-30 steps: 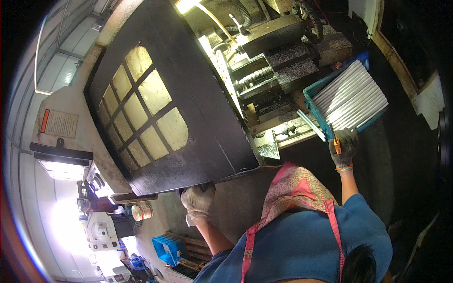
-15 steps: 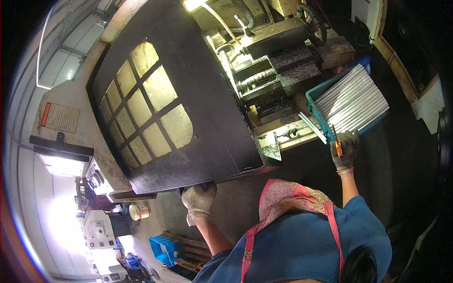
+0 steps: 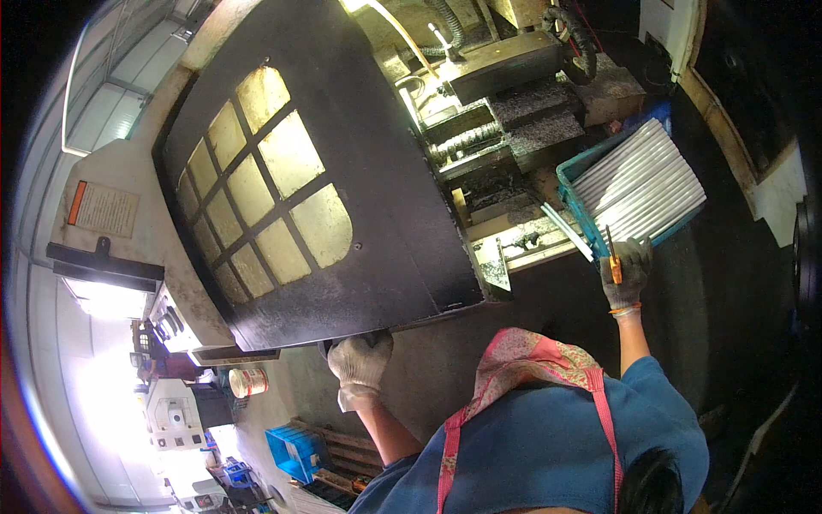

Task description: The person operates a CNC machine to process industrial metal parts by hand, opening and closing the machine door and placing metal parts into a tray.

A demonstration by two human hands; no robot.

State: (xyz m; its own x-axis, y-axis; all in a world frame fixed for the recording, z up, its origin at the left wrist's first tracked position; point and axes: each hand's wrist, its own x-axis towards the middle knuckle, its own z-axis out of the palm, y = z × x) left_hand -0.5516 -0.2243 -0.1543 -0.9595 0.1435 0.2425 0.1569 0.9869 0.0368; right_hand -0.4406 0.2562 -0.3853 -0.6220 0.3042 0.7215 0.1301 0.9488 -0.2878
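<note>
My left hand (image 3: pixel 360 361), in a pale knit glove, is closed round the handle at the lower edge of a dark machine door (image 3: pixel 394 248) with a paned window. At the right, my gloved right hand (image 3: pixel 629 272) is closed on a slim tool (image 3: pixel 616 268) with an orange handle and a thin dark tip. This hand is at the near rim of a teal crate (image 3: pixel 568 184); whether it also grips the rim I cannot tell. Pale, straight rods (image 3: pixel 640 182) lie side by side in the crate. Two more rods (image 3: pixel 567 231) stick out at the crate's left side.
Right of the door, the machine's lit interior (image 3: pixel 467 141) shows a ribbed screw, metal blocks and chips. A hose (image 3: pixel 582 38) hangs above. A blue crate (image 3: pixel 296 452) sits by a wooden pallet at lower left, with a white bucket (image 3: pixel 248 382) beyond it.
The door has slid slightly rightward, covering a little more of the machine's opening, with my left hand still on its handle. My right hand and the crate stay almost still.
</note>
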